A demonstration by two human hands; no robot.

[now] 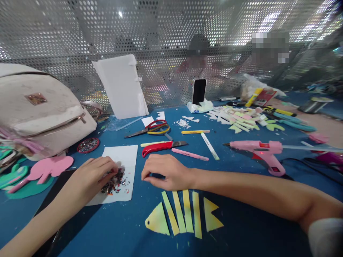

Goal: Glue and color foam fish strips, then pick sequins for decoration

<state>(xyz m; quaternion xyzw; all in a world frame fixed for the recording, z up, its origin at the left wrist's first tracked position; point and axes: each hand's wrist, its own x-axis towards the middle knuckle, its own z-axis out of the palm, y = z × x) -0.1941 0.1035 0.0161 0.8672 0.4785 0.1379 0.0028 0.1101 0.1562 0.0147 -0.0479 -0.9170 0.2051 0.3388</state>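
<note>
My left hand [98, 174] reaches over a white paper sheet [122, 151]. Its fingers are pinched together at a pile of small dark and orange flakes [109, 187]; whatever lies between the fingertips is hidden. My right hand [166, 173] rests on the blue table with its fingers curled in toward the thumb, and no object shows in it. Just below it lies a yellow-green paper fish cut into pieces: a head [158, 220], several narrow strips [188, 212] and a forked tail [212, 216]. A red-handled knife [158, 147] lies right behind the right hand.
Scissors [150, 129] and markers [190, 154] lie behind my hands. A pink glue gun [257, 147] with its cable is at right, before a heap of paper cut-outs [238, 117]. A backpack [40, 110] and pink cut-out [50, 167] stand left; a phone [199, 91] leans at back.
</note>
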